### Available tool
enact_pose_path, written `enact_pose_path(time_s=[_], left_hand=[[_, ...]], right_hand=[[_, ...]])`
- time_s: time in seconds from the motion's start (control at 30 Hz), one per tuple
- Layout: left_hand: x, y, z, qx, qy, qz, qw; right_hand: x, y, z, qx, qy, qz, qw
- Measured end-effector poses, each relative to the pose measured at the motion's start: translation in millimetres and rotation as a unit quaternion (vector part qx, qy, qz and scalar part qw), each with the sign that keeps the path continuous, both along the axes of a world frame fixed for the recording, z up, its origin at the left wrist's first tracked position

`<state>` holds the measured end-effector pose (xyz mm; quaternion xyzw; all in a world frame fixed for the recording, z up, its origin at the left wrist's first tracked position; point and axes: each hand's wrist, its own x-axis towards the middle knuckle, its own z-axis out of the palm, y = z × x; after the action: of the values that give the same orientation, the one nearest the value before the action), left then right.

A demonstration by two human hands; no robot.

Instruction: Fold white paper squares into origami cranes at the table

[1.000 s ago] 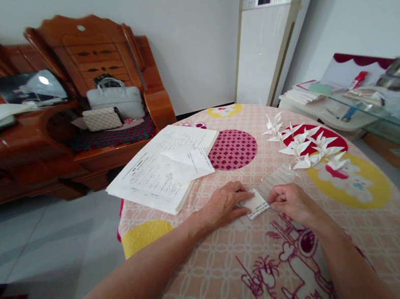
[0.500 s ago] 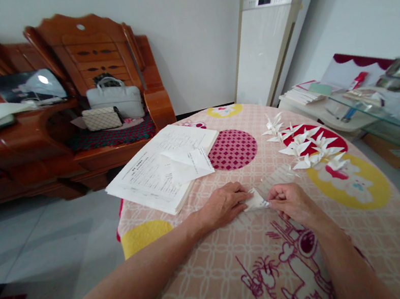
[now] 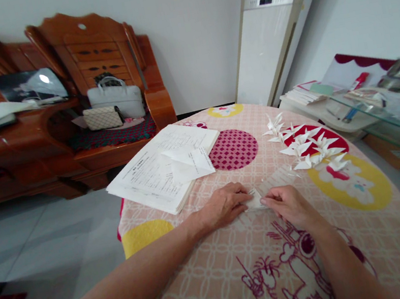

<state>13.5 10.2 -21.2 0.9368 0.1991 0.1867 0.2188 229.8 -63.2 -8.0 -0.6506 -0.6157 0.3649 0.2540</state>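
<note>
A small white folded paper (image 3: 256, 199) lies on the round table (image 3: 214, 276), which wears a pink patterned cloth. My left hand (image 3: 225, 206) presses the paper's left side with its fingertips. From the right, my right hand (image 3: 289, 206) pinches the same paper with closed fingers and covers much of it. Only a thin white strip of the paper shows between the two hands. Several white folded paper cranes (image 3: 310, 145) sit in a cluster beyond my right hand.
A stack of printed sheets (image 3: 158, 175) with a loose folded sheet on top lies at the table's back left. Wooden chairs (image 3: 93, 70) holding bags stand behind. A tall white appliance (image 3: 267, 29) and a cluttered glass shelf (image 3: 377, 102) are at the right.
The small paper has been folded over on itself and now shows much less. My right hand has slid left over it. My left hand stays put.
</note>
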Motion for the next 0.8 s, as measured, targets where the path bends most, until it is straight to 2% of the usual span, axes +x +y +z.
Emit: enact_pose_path(time_s=[0.23, 0.37, 0.47, 0.63, 0.8], left_hand=[[-2, 2, -1.4, -0.026, -0.014, 0.014, 0.999], [-3, 4, -1.4, -0.051, -0.041, 0.016, 0.998], [-4, 4, -1.3, -0.053, -0.049, 0.006, 0.997], [-4, 4, -0.8, -0.050, -0.042, 0.003, 0.998], [-4, 4, 0.6, -0.044, -0.040, 0.005, 0.998]], right_hand=[[-7, 4, -3.7, 0.075, -0.064, -0.012, 0.995], [-12, 5, -1.7, 0.085, -0.027, -0.048, 0.995], [-11, 5, -1.6, 0.085, 0.024, -0.050, 0.995], [-3, 2, -2.0, 0.019, 0.114, -0.024, 0.993], [0, -1, 2.9, 0.024, 0.111, 0.041, 0.993]])
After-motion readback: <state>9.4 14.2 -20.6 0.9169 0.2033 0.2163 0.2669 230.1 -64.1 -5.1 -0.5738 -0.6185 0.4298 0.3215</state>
